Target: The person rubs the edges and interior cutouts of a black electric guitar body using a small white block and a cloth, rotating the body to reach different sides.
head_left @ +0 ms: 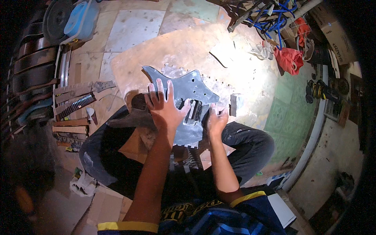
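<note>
A dark grey electric guitar body (184, 84), dusted white, lies across the mat in front of my crossed legs. It has pointed horns, small round holes and a rectangular cutout near its middle. My left hand (163, 105) rests flat on its left part, fingers spread and thumb reaching toward the cutout. At the body's right edge, my right hand (217, 119) is closed, with the thumb against the edge and the other fingers curled; their undersides are hidden. Pale dust coats the fingertips of both hands. Just right of that hand sits a small grey rectangular block (236, 104).
Guitar necks (76, 105) lie stacked at the left, beside a rack of dark curved pieces (35, 66). A blue plastic tub (80, 19) stands at the far left. Blue cable (274, 23) and a red cloth (289, 60) lie at the far right, near a cardboard box (333, 35).
</note>
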### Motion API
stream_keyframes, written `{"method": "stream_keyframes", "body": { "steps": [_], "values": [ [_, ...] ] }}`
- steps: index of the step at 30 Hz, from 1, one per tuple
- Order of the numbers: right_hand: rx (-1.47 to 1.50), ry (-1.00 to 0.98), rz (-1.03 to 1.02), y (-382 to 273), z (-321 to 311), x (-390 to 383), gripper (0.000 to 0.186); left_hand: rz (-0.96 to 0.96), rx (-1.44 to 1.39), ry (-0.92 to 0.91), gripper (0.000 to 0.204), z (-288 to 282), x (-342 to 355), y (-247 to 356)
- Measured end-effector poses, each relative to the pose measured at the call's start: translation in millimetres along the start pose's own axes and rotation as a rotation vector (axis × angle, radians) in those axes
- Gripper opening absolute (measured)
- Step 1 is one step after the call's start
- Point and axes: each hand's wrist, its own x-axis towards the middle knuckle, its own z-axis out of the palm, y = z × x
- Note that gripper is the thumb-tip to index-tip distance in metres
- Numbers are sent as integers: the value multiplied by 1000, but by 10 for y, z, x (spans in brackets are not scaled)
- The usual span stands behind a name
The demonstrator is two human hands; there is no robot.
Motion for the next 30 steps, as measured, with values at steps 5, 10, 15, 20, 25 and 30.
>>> {"method": "stream_keyframes", "body": {
  "steps": [5, 10, 15, 20, 25, 30],
  "values": [
    [-44, -75, 34, -48, -27, 6, 19, 5, -7, 16, 86, 8, 2, -19],
    [-99, -194, -47, -152, -42, -78, 18, 6, -3, 11, 85, -1, 0, -5],
    [-85, -163, -39, -243, -23, -148, 15, 7, 3, 10, 86, -4, 9, 6],
    [73, -62, 11, -265, 22, -121, 16, -3, -3, 23, 88, 27, 0, -9],
    [-65, -104, -66, -249, -129, 69, 19, -4, -2, 18, 88, 25, -2, -16],
    [-73, -249, -171, -347, -137, -27, 17, 0, 5, 26, 88, 31, -1, -1]
  ]
}}
